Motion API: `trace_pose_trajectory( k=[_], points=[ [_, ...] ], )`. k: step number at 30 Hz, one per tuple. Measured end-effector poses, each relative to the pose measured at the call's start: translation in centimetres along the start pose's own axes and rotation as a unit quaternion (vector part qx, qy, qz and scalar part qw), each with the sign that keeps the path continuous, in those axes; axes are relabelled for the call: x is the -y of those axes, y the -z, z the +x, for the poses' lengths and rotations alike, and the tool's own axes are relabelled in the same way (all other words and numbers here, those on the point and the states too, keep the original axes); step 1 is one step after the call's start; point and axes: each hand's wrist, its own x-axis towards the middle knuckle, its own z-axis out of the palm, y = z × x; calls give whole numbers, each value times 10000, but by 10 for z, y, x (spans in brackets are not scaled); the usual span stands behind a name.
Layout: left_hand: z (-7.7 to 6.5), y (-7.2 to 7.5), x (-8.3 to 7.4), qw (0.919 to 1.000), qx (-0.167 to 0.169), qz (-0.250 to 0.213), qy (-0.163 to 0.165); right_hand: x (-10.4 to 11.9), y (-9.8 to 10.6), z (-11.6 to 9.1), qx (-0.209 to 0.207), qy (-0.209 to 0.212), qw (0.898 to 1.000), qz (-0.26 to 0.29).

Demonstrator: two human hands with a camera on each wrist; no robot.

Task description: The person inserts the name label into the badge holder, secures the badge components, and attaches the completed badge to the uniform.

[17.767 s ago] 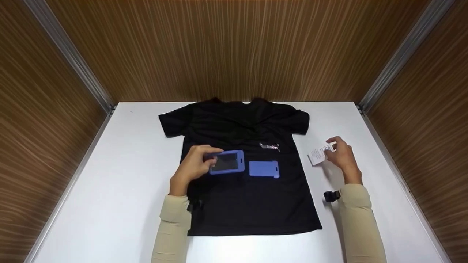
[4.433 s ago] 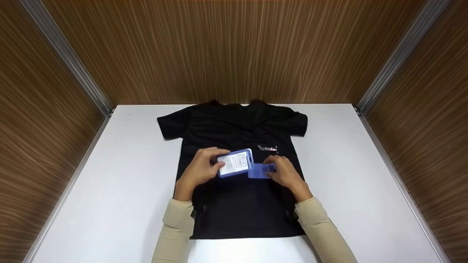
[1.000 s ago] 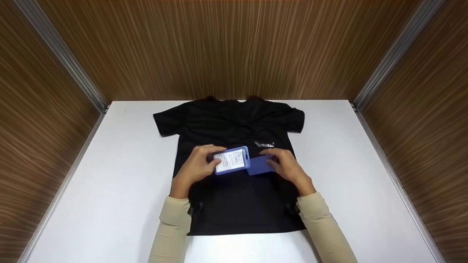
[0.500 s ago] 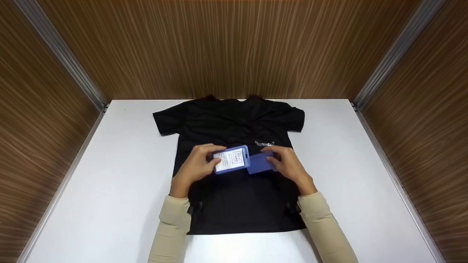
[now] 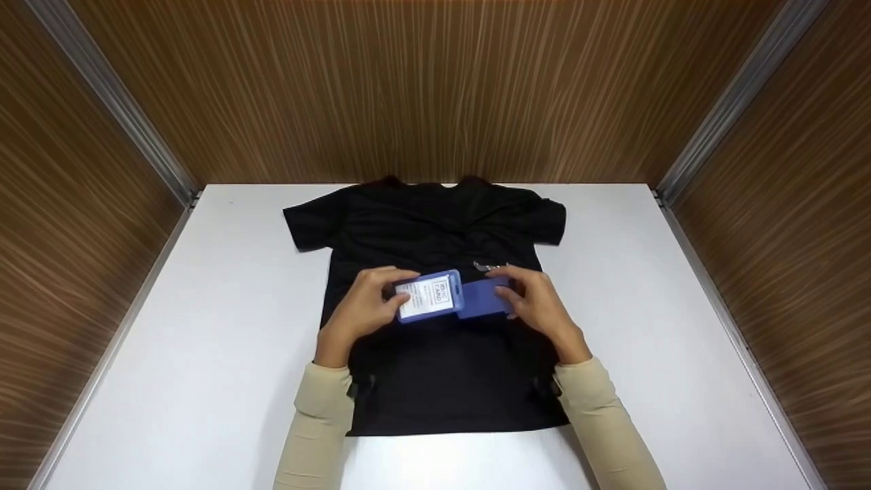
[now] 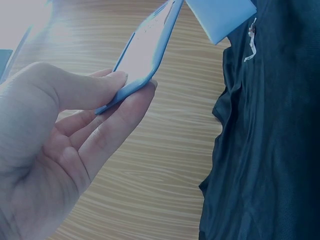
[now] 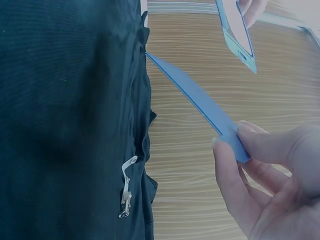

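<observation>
My L grip (image 5: pixel 365 307) is clamped on the L end of the blue frame (image 5: pixel 458 301), thumb (image 6: pixel 90 92) on top, fingers (image 6: pixel 116 125) beneath; the white card (image 5: pixel 429 297) lies inside its rim, print facing me. My R grip (image 5: pixel 537 307) pinches the cover plate (image 5: pixel 479 298) by its R end. Both pcs look lifted off the black T-shirt (image 5: pixel 449 381), approx over its middle, just beside each other; from the head cam they seem to meet, but the R wrist view shows a gap. Main risk, IMO: card slips or goes crooked if I tip the frame too far or ease the thumb, esp. b/c I can't tell if it's fully seated. 2nd: plate's held at one end only, so it could pivot, hit the frame's slotted end & jam, or drop. Also the clip (image 7: pixel 126 195) on the shirt is right by my R fingertips, so a low sweep could knock it; a dragging R sleeve (image 5: pixel 605 422) could ruck the fabric. Room-wise: white worktop (image 5: pixel 204 354) runs L & R of the shirt toward the side walls (image 5: pixel 81 204), well apart from both hands; far edge meets the back wall (image 5: pixel 435 95). Near edge n/a, out of view.
</observation>
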Motion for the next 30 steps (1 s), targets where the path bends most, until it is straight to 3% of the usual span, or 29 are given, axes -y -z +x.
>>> trace_pose_trajectory(
  k=[8, 30],
  points=[
    [0, 0, 0, 10000, -1, 6, -12, 2, 4, 0, -199, 60, 9998, 35],
    [0, 0, 1, 9999, -44, -9, -96, 6, 12, 1, -1310, 228, 9904, 381]
  ],
)
